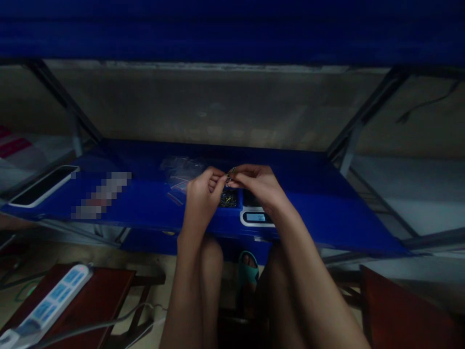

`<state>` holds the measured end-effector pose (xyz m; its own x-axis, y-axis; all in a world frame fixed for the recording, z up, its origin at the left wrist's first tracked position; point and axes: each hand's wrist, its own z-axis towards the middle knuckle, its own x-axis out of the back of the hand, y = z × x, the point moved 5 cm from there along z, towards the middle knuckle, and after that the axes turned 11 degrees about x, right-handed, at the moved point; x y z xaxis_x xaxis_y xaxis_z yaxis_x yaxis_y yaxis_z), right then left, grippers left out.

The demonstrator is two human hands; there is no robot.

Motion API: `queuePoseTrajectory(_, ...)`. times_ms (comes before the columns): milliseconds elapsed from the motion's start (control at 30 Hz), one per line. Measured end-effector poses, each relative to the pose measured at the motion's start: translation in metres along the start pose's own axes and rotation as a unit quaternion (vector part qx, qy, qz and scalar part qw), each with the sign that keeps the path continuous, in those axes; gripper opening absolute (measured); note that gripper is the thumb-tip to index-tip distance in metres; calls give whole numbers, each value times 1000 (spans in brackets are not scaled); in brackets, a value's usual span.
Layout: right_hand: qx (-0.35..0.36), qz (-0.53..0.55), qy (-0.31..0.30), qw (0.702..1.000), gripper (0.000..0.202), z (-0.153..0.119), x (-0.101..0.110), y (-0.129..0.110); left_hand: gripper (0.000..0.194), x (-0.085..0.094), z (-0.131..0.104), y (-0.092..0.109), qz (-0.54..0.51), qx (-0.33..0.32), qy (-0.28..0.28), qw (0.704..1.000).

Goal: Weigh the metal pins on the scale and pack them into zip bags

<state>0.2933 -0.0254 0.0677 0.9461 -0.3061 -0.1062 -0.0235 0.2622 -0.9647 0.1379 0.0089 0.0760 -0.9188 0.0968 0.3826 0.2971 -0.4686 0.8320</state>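
My left hand (207, 188) and my right hand (256, 183) meet above the blue table (308, 194), fingertips pinched together on small metal pieces (229, 176). The pieces are too small to tell apart. Just below the hands, a blue tray (229, 198) holds a pile of small metal pieces. To its right is a small digital scale (256, 218) with a lit display, its upper part partly hidden by my right hand. Clear plastic bags (183, 172) lie beside my left hand.
A white-framed phone or tablet (45, 186) lies at the table's far left, near a blurred-out item (103, 194). A power strip (51, 300) rests on a brown stool (105, 291). Metal legs (348, 140) and a blue shelf (232, 34) frame the table.
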Motion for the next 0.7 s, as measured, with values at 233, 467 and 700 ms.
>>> queuePoseTrajectory(233, 96, -189, 191, 958, 16, -22, 61, -17, 12, 4, 0, -4, 32, 22, 58, 998)
queuePoseTrajectory(467, 105, -316, 264, 905, 24, -54, 92, -30, 15, 0, -2, -3, 19, 25, 57, 998)
queuePoseTrajectory(700, 81, -374, 213, 899, 19, -54, 84, -33, 15, -7, -4, 0, 25, 31, 45, 998)
